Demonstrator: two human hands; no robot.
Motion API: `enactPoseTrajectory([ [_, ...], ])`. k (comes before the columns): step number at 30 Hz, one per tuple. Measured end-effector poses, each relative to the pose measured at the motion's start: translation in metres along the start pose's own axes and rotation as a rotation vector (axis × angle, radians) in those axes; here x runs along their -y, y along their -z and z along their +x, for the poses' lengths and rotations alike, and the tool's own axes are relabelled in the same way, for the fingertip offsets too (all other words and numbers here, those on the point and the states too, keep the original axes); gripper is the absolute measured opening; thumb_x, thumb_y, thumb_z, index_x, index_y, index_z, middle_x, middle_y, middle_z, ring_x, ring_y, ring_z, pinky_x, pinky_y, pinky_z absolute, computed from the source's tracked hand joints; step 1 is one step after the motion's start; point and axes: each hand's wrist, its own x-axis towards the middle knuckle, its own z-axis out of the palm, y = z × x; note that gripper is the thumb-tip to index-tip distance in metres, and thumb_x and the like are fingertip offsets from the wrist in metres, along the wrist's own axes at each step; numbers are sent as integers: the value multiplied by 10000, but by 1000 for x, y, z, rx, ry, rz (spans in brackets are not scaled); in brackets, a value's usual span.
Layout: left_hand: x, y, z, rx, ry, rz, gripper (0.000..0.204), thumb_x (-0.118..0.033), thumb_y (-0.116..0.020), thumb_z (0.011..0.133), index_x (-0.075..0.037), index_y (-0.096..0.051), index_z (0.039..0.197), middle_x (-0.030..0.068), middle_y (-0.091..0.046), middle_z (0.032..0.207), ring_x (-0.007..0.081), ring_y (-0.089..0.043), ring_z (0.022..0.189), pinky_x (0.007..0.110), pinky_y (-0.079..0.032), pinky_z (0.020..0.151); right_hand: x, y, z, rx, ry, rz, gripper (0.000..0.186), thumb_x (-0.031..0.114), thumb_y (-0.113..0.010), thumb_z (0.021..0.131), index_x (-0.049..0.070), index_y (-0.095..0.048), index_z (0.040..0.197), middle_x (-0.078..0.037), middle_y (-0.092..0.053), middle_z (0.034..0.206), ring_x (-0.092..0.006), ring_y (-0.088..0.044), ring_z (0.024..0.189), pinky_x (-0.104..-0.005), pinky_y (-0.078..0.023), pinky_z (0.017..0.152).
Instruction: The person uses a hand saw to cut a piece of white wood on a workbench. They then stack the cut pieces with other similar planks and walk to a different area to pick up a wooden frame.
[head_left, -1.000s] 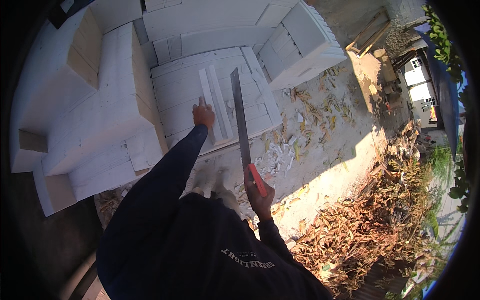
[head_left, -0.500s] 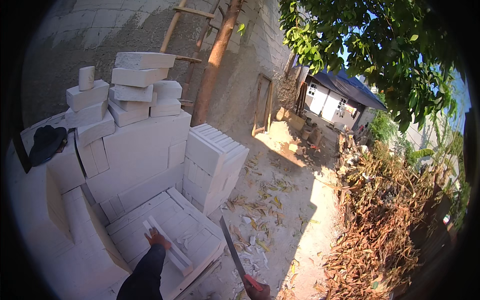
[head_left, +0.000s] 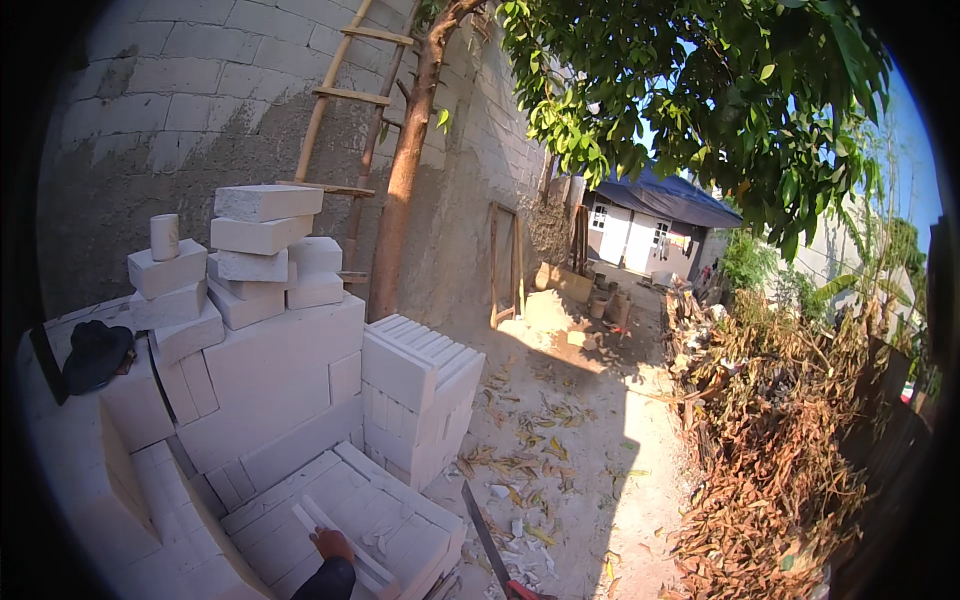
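Note:
A long, narrow strip of white lightweight block (head_left: pixel 372 572) lies slantwise on a low stack of white blocks (head_left: pixel 420 530). My left hand (head_left: pixel 332 545) is closed over the strip's edge near its far end, the dark sleeve behind it. To the right, a handsaw (head_left: pixel 484 540) points up and away, its blade apart from the strip. Its red handle shows at the lower edge, where my right hand on it is almost wholly cut off. White crumbs and chips lie on the stack beside the strip.
Taller block stacks (head_left: pixel 290 380) stand left and behind, with a white cylinder (head_left: pixel 165 237) and dark hat (head_left: pixel 98 357) on top. Upright slabs (head_left: pixel 425 370) adjoin them. A wooden ladder (head_left: pixel 325 130) and tree trunk (head_left: pixel 405 180) rise behind. Dry leaves (head_left: pixel 750 480) heap at right.
The view has tilted up, so things sit lower in it. My left hand's fingers, spread on the strip before, are now drawn in around it. My right hand has slipped mostly below the edge.

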Motion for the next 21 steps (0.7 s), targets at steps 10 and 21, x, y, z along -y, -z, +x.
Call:
enactPoseTrajectory([
  [10,-3,-20,19,-89,34,-143,164,-301,-705,854,-159,-770,905,51,-742,977,242,-657,1036,385,-455,915,2,7,5,1,24,22,338,190,-701,968,41,-694,1271,-84,-717,1089,-178,-654,1038,-366,-430,1007],
  [21,-13,19,-37,18,125,-502,460,-292,-767,802,-71,-605,1172,150,-659,1184,327,-636,1133,442,-478,925,-3,12,0,8,77,47,382,208,-694,970,51,-669,1318,-109,-711,1190,-230,-652,1133,-413,-391,1126],
])
